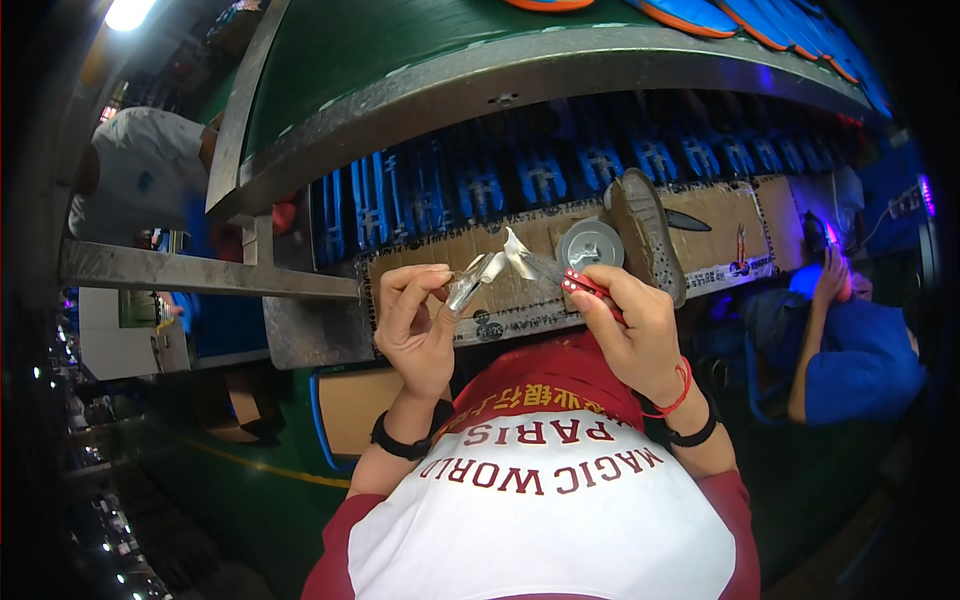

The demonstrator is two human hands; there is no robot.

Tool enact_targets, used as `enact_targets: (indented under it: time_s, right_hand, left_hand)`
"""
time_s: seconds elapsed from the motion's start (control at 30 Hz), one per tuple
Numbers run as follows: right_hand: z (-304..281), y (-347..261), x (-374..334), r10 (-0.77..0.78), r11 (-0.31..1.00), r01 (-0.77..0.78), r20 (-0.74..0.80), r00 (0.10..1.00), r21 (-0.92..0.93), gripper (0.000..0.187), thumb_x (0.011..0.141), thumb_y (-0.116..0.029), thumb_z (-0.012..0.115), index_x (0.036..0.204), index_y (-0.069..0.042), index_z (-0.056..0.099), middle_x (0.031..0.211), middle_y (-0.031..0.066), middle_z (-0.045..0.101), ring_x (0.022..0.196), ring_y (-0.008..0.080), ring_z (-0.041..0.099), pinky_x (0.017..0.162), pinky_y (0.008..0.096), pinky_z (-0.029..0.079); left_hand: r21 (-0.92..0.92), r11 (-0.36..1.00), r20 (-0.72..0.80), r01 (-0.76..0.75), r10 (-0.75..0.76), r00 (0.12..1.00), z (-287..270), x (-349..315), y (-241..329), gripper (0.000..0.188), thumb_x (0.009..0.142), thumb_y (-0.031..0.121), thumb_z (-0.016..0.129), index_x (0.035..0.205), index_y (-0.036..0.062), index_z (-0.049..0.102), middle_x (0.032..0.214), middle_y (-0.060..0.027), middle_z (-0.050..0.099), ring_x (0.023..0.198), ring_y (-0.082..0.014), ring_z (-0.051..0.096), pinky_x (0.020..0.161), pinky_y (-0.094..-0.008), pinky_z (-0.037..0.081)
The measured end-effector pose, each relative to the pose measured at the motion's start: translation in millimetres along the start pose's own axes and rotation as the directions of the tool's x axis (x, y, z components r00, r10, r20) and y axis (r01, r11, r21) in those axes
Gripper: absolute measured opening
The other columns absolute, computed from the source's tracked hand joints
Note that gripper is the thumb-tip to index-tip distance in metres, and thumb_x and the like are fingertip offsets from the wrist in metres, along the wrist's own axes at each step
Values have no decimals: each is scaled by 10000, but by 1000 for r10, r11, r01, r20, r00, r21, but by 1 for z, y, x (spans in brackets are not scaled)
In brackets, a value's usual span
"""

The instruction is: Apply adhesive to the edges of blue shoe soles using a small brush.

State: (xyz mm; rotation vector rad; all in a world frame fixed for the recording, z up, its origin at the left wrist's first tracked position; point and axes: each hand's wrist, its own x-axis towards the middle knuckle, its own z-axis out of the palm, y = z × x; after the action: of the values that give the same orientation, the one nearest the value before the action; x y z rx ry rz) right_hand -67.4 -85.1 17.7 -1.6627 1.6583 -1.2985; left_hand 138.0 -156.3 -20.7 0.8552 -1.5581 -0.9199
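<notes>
My left hand (416, 325) is closed, pinching a shiny, partly see-through piece with white on it (478, 278). In my right hand (637, 325) is a red-handled tool (585, 283) with white dots on its handle, gripped between thumb and fingers. Its thin, shiny end points left and carries a white tip (517, 252) close to the left-hand piece. Whether the two touch, I cannot tell. Just beyond my right hand lie a grey round dish (578, 238) and a grey-brown shoe sole (645, 235), both on cardboard.
The cardboard-covered bench (545, 228) also bears a dark, pointed flat piece (687, 221) and a small red-handled tool (741, 246). Blue shoe-shaped items stand in a row behind. A metal-edged green conveyor (420, 45) crosses above. People are at left (140, 170) and right (865, 355).
</notes>
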Motion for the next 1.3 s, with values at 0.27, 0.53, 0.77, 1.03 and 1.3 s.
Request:
enact_targets:
  time_s: [0.27,0.53,0.77,1.03,1.3]
  right_hand:
    - [14,-3,4,17,1000,-17,-10,1000,7,171,846,-92,665,948,35,614,711,133,630,536,208,599,476,278,446]
    - [20,-9,3,-51,997,47,-64,997,-58,154,840,-85,663,935,26,614,708,133,623,534,231,600,472,295,452]
    - [15,3,-3,-151,981,140,-78,985,-137,174,808,-81,689,913,25,599,692,111,611,511,227,570,459,297,435]
    - [14,-4,4,-331,845,331,75,941,-420,256,762,-117,726,936,-5,576,632,58,537,500,189,534,453,294,415]
    - [15,1,0,-296,864,310,100,950,-397,241,776,-118,717,933,0,577,640,66,543,497,195,535,451,293,416]
  left_hand:
    - [-266,944,30,195,-194,981,5,-4,1,312,800,-22,701,1100,24,626,1053,-41,545,926,-108,542,824,-233,453]
    - [-405,812,143,419,-397,907,0,-5,5,337,829,-7,677,1158,-22,605,1018,-30,570,930,-98,550,822,-230,466]
    - [-527,636,192,564,-557,808,-6,-2,6,323,828,-1,682,1139,-45,610,1002,-73,648,855,-84,597,786,-204,494]
    - [-468,650,229,599,-565,793,-6,3,5,318,820,-13,685,1128,-49,616,976,-83,665,835,-86,608,759,-203,506]
    - [-444,713,120,542,-553,825,-7,4,-5,303,810,-24,692,1107,-40,634,921,-55,659,808,-73,596,738,-189,494]
